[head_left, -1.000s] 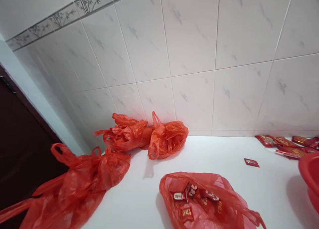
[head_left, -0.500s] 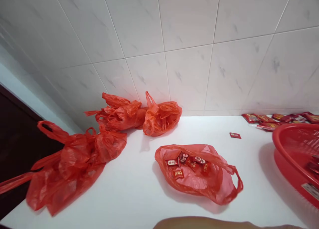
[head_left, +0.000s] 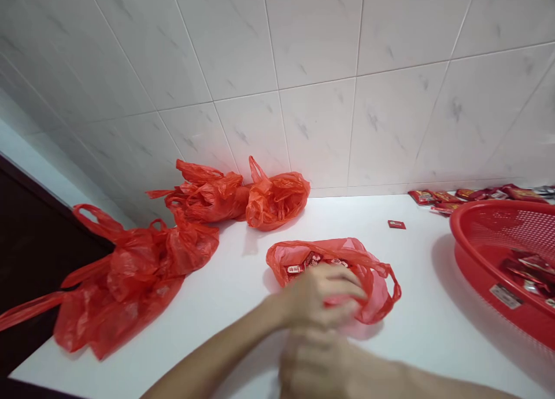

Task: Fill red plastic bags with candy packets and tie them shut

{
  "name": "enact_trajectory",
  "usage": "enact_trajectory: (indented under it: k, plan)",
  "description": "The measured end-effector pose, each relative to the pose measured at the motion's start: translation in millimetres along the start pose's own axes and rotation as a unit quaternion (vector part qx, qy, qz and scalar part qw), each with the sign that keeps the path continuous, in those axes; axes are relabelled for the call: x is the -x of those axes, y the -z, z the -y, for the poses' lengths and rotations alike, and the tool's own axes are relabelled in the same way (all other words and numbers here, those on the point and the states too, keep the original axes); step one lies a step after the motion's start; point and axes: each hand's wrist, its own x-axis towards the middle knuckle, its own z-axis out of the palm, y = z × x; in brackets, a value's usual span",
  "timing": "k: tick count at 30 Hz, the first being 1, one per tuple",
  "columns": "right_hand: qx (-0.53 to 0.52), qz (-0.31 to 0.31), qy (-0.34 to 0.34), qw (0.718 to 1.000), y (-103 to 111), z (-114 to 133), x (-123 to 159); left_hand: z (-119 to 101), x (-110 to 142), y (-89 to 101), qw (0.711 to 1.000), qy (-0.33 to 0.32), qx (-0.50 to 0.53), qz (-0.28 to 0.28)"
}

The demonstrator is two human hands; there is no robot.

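The open red bag (head_left: 277, 252) lies mid tabletop (head_left: 416, 341), its near side partly hidden by the blurred left hand (head_left: 327, 289); whether that hand's grip is clamped on the plastic or apart, I cannot tell; the right hand (head_left: 314, 361), nearer and more smeared, overlaps the left in view, its grip equally unreadable; small packets (head_left: 312, 259) show inside the bag, some covered; the red basket (head_left: 472, 266) at right is cut off by the view's edge.
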Motion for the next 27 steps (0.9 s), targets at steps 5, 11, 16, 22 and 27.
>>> enact_trajectory:
  k: [5, 11, 16, 22, 27]
  plan:
    - [0.215, 0.008, -0.211, 0.953, 33.6, -68.9, 43.4, 42.2, 58.8, 49.7, 0.921, 0.289, -0.235, -0.114]
    - [0.08, 0.165, -0.511, 0.84, 28.1, -99.2, 84.3, 55.0, 72.1, 35.8, 0.902, 0.387, -0.182, -0.053]
    - [-0.104, 0.06, -0.549, 0.827, 40.5, -105.8, 79.6, 41.2, 50.8, 57.5, 0.939, 0.315, -0.125, -0.063]
    - [-0.215, -0.127, -0.558, 0.791, 100.8, -118.8, 52.1, 11.3, 14.5, 114.5, 0.9, 0.323, -0.227, -0.183]
    - [-0.25, -0.228, -0.528, 0.779, 125.6, -124.2, 33.1, -3.8, -5.5, 133.8, 0.897, 0.298, -0.235, -0.227]
